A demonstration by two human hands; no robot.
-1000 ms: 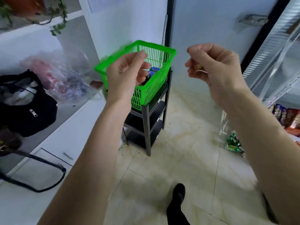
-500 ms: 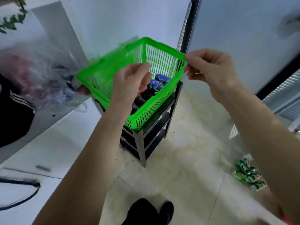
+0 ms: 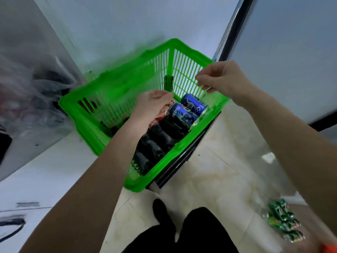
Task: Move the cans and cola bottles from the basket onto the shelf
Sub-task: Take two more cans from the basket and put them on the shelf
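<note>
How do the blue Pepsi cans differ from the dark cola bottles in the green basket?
The blue Pepsi cans are short, with bright printed sides; the dark cola bottles are longer and nearly black. The cans lie at the far end of the green basket, the bottles nearer the person. Both lie on their sides in one row.

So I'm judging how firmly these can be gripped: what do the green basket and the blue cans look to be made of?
The green basket looks like moulded plastic: uniform bright colour, thin slatted walls, a thick rounded rim, slightly glossy. The blue cans look like thin printed metal, probably aluminium: smooth cylinders with a sheen and wrap-around graphics. Both are smooth, so likely a bit slippery.
</note>
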